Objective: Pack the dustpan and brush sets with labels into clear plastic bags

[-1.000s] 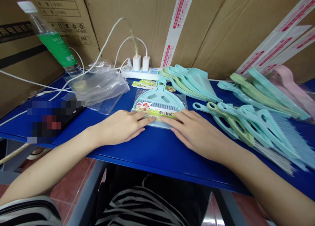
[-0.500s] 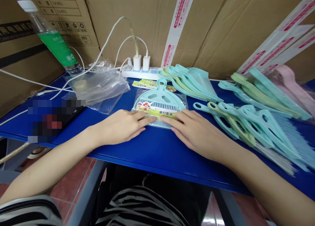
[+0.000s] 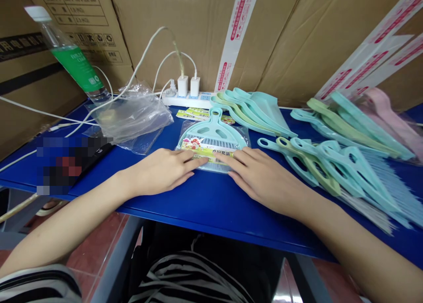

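Observation:
A turquoise dustpan and brush set (image 3: 216, 131) lies in a clear plastic bag on the blue table, its handle pointing away from me. A yellow-green label card (image 3: 222, 153) with red mushroom pictures sits across the grey-blue bristles. My left hand (image 3: 165, 168) rests on the lower left part of the bag, index finger stretched over the label. From the other side my right hand (image 3: 257, 175) lies on the lower right part, its index finger also extended on the label. Both hands have their fingers laid out, not wrapped round anything; some fingertips are hidden.
Stacked dustpans (image 3: 261, 109) stand behind, with more dustpans (image 3: 350, 122) and several brushes (image 3: 330, 166) on the right. At left are clear plastic bags (image 3: 135, 118), a green-labelled bottle (image 3: 77, 67) and white cables. A power strip (image 3: 185, 101) runs along the cardboard boxes (image 3: 185, 12).
The view has shifted slightly. Both hands stay in nearly the same place on the bagged dustpan and brush set.

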`<state>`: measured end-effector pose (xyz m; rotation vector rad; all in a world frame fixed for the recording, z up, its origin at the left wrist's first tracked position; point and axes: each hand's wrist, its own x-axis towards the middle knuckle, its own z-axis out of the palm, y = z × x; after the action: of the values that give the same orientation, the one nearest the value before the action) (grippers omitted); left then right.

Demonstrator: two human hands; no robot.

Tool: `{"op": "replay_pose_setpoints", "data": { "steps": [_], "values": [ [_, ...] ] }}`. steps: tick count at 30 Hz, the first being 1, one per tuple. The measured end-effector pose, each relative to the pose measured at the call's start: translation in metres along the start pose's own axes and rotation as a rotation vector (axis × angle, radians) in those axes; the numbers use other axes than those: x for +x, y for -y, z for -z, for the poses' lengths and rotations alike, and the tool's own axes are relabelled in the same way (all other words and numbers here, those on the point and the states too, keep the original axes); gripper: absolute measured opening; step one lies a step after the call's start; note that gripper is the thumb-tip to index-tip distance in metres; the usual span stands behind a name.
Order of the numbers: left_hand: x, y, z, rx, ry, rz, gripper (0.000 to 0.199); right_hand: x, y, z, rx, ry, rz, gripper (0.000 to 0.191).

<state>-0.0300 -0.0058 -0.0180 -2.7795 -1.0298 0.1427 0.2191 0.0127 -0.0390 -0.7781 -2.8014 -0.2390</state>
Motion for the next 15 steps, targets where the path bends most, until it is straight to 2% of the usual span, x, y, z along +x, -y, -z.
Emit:
{"op": "replay_pose_setpoints", "data": {
  "steps": [6,11,15],
  "values": [
    [-0.001,0.0,0.001,-0.015,-0.017,0.002,0.04,-0.002,0.0,0.002,0.028,0.028,0.0,0.039],
    [0.0,0.0,0.001,-0.025,-0.013,0.015,0.04,-0.004,-0.001,0.008,0.036,-0.018,0.027,0.037],
    [0.001,0.0,-0.001,-0.041,-0.036,0.03,0.039,-0.006,-0.004,0.016,0.058,-0.007,-0.053,0.035]
  ]
}}
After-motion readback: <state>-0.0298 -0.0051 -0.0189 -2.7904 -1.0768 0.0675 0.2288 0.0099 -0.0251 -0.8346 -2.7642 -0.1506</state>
